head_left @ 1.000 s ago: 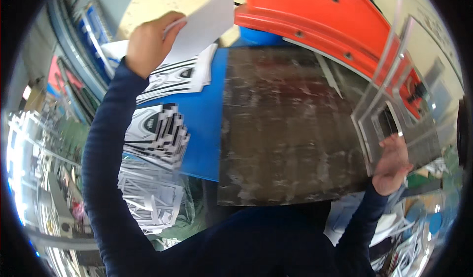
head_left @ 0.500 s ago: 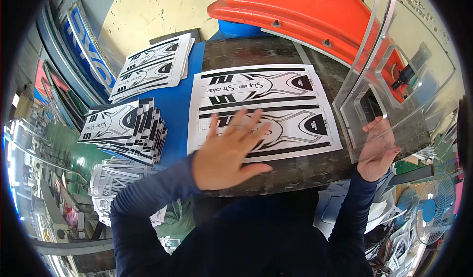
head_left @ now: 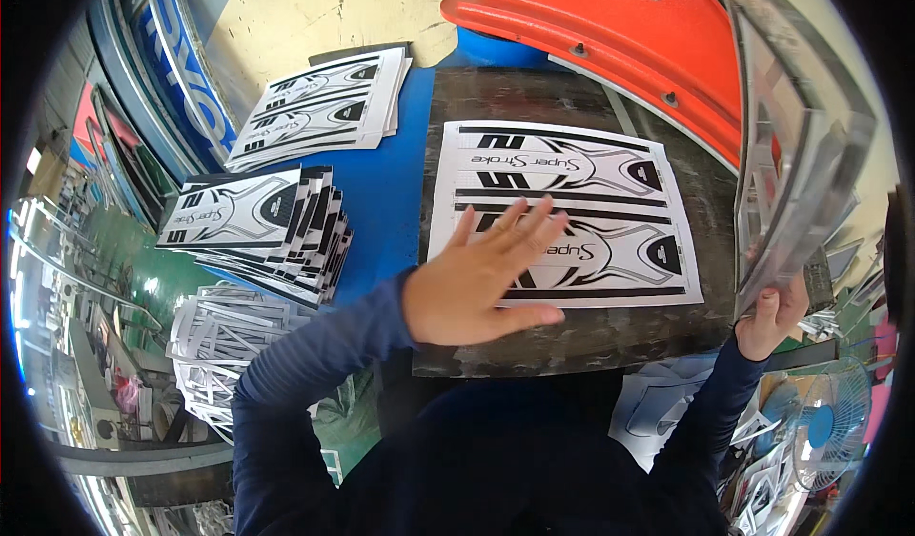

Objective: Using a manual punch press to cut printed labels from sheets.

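Note:
A printed black-and-white sheet lies on a dark, scuffed board. My left hand is spread over the sheet's lower left, fingers apart. At the right, my right hand grips the lower edge of clear plastic template plates, which stand tilted up beside the board. Left of the board, on a blue surface, lie a stack of similar printed sheets and a fanned pile of smaller cut prints.
A red machine part with bolts runs along the back over a blue base. Large sign panels lean at the left. Paper offcuts hang below the left side; a fan stands at lower right.
My left hand came down from the upper left with a sheet, which now lies on the board. My right hand has raised the clear plates to a steeper angle.

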The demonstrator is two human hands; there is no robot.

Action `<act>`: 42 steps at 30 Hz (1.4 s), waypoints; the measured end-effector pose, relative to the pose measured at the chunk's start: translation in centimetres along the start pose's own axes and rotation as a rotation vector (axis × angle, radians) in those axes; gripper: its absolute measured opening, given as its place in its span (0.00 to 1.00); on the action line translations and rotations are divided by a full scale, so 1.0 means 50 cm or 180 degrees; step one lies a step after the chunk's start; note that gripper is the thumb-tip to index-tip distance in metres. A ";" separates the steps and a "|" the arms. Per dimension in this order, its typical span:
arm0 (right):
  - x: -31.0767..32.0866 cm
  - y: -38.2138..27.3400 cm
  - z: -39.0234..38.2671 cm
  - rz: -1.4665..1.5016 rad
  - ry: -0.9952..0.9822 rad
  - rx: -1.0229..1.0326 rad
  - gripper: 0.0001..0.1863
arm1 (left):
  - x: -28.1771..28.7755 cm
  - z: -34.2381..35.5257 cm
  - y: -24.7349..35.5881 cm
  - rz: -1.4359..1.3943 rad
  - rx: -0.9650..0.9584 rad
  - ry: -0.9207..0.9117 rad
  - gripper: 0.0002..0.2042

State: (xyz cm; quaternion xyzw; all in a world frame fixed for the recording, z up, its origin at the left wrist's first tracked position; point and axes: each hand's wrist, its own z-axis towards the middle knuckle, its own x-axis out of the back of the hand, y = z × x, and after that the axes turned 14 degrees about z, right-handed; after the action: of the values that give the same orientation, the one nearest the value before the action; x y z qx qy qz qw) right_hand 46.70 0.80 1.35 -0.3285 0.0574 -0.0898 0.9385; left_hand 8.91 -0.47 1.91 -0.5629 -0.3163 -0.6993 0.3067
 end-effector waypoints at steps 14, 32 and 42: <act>-0.148 -0.050 0.016 -0.1926 -0.2417 0.0948 0.36 | 0.004 -0.149 -0.111 -0.1904 0.0844 0.0717 0.41; -0.175 -0.044 -0.018 -0.1936 -0.2845 0.0802 0.38 | 0.000 -0.167 -0.102 -0.1158 0.0636 0.0484 0.55; -0.183 -0.047 -0.014 -0.1870 -0.2918 0.0782 0.37 | 0.001 -0.169 -0.106 -0.1159 0.0581 0.0453 0.55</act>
State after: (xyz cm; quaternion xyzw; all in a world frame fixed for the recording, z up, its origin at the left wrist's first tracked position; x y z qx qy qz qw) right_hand 37.34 0.46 2.71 -0.2243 -0.4615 -0.2016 0.8343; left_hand -0.25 -3.89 0.07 -0.4156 -0.4524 -0.7496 0.2465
